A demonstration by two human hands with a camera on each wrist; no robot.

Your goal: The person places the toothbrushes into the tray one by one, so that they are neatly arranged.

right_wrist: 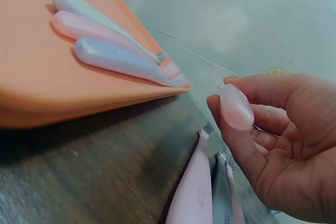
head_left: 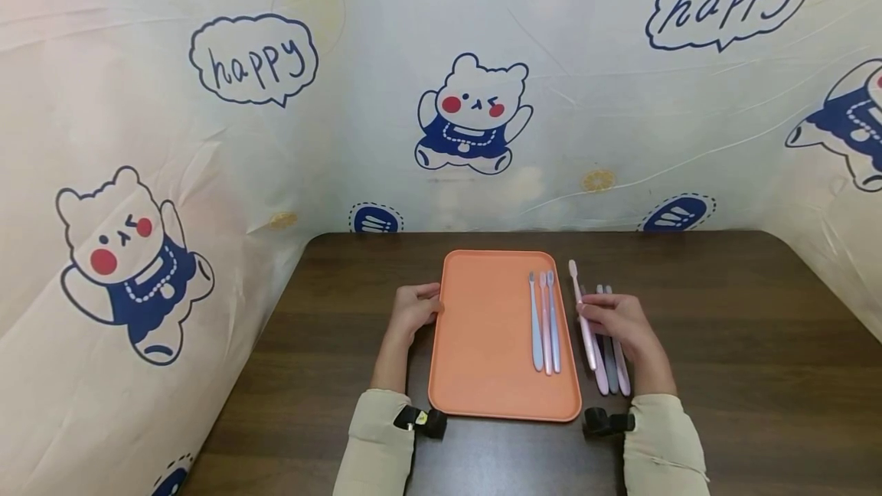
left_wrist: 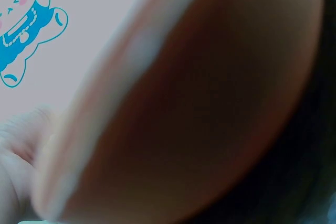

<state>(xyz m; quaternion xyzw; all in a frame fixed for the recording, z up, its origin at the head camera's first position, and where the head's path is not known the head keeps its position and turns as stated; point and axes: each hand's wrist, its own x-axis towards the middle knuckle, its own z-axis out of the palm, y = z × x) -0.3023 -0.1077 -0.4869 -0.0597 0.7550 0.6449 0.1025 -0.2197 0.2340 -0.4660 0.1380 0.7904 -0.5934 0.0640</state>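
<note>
Backdrop (head_left: 372, 128): pale sheet with cartoon prints, behind a dark wood desk (head_left: 331, 358).
Tray (head_left: 482, 343): orange, on the desk, long axis near-to-far.
Held toothbrush (head_left: 588, 339): pink, just outside the tray's right rim; long axis near-to-far, bristle end far and canted slightly left. Looks lifted off the desk.
Offset: tray is left of the right hand (head_left: 620, 320), which is the nearer hand to all 7 brushes.
Tray toothbrushes (head_left: 547, 327): 3, side by side near the right rim, bristles far, roughly parallel to the held one.
Desk toothbrushes (head_left: 610, 366): 3, 2 pinkish and 1 grey, right of the tray, partly under the right hand.
Right hand: grasping the held toothbrush, thumb and fingertips pinching mid-handle.
Left hand (head_left: 416, 308): touching the tray's left rim; cannot tell if it clamps or just rests, wrist view is blurred.
</note>
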